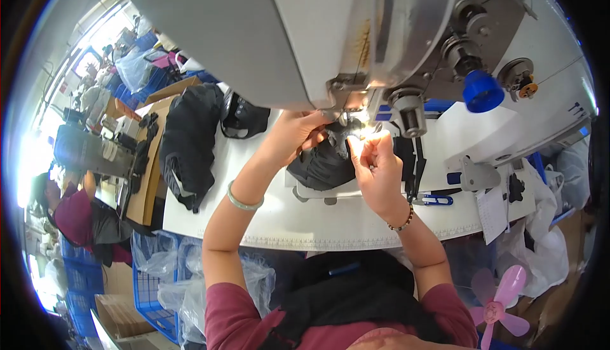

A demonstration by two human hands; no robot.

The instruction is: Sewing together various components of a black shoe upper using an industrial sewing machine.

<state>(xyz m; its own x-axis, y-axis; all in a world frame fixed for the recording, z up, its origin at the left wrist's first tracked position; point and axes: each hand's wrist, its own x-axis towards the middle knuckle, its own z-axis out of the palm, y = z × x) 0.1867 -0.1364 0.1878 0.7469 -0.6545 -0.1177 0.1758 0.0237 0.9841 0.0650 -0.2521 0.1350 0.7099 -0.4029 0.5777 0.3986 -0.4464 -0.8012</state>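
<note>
Under the lit head of a grey sewing machine point(356, 99) lies a bunched piece of black fabric point(322, 167). My left hand point(297, 135) closes on the fabric's upper left side, its fingertips close to the presser foot area. On the other side, my right hand point(379, 164) has thumb and fingers pinched together beside the needle area. Bright lamp glare washes out those fingertips, so what they grip cannot be made out. The needle itself is hard to see.
On the white table point(267, 223), a black bag-like piece point(190, 140) lies at left beside a cardboard box point(149, 166). Blue-handled thread snips point(435, 200) lie at right. A pink fan point(494, 312) stands at lower right. Another person point(75, 216) sits at far left.
</note>
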